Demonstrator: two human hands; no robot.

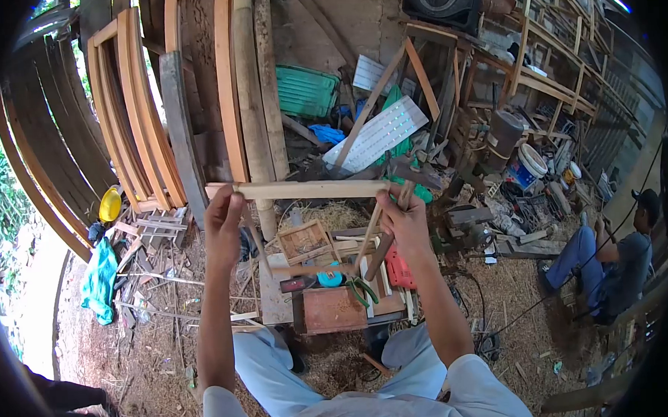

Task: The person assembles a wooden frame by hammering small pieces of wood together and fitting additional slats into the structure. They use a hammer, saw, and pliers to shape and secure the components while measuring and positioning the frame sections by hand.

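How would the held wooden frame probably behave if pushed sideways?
The wooden frame is probably light, since its strips look thin around an open middle. Its top strip seems stiff, showing no clear sag between left hand and right hand. A sideways push may skew it: no diagonal brace is visible.

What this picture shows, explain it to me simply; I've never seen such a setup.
There is no machine: these are a person's bare left hand and right hand. The one picture comes from a camera worn on that person's head, looking forward and down. Both hands hold up a wooden frame, near the ends of its top strip. Below, on a bench, lie pliers, a red tool and a tray, among other things. Another person sits off to the right.
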